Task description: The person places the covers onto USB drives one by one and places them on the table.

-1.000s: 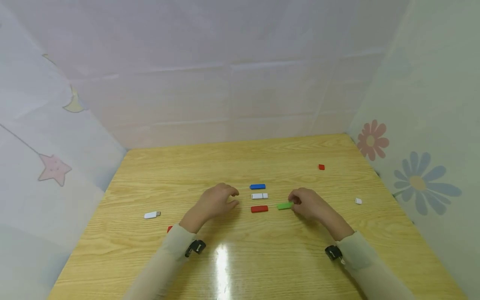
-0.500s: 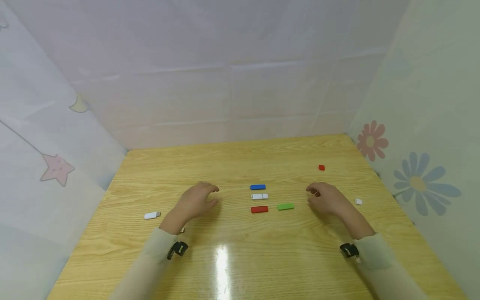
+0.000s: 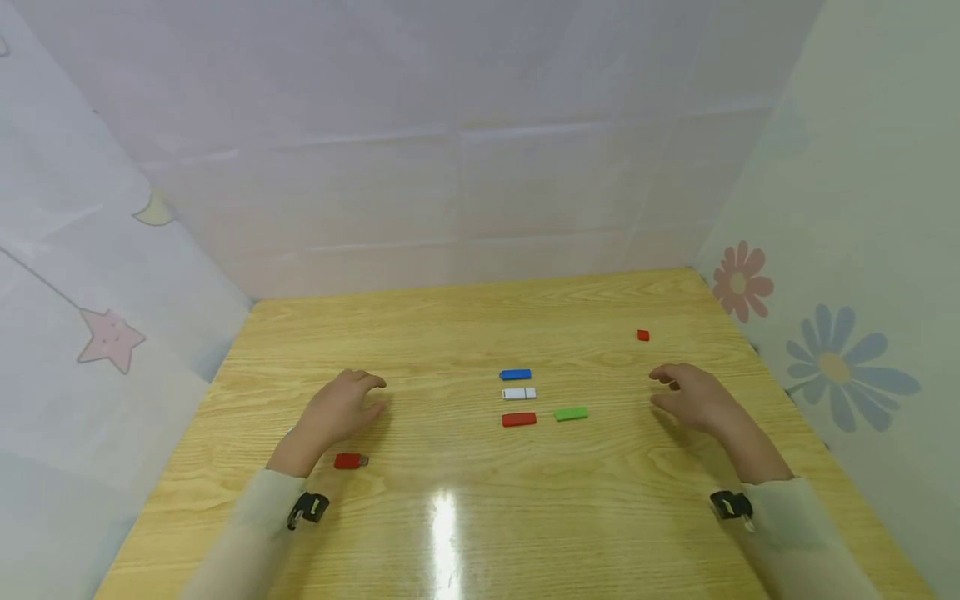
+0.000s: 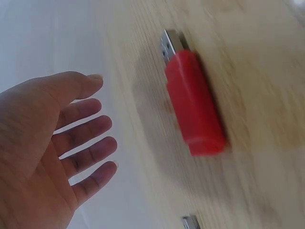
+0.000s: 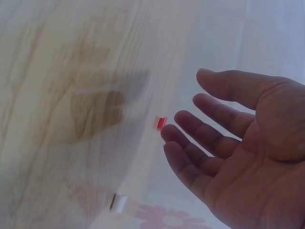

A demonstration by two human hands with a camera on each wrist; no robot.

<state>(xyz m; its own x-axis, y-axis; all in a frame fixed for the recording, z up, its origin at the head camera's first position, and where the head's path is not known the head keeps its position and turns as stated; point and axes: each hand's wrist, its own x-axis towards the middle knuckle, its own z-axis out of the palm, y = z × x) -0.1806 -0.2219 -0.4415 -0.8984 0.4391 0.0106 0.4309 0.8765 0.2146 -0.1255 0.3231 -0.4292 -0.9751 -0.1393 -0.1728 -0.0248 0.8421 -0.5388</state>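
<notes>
My left hand (image 3: 337, 408) hovers over the left part of the table, its fingers loosely bent and holding nothing. Beside its wrist lies an uncapped red USB stick (image 4: 196, 102), metal plug bare. A white USB stick is almost wholly covered by that hand in the head view; its metal plug (image 4: 190, 222) shows in the left wrist view. My right hand (image 3: 693, 398) is above the table's right side, relaxed, with nothing in it. Nearest to it are a small red cap (image 3: 642, 335) and, in the right wrist view, a small white cap (image 5: 118, 202).
Mid-table, a blue USB stick (image 3: 515, 375), a capped white USB stick (image 3: 519, 393) and a red USB stick (image 3: 519, 419) lie stacked in a column. A green USB stick (image 3: 572, 413) lies right of the red one. Printed cloth walls surround the wooden table (image 3: 480, 533).
My right hand has let go of the green USB stick and moved right. My left hand has drawn back left, uncovering the red USB stick and covering the white one.
</notes>
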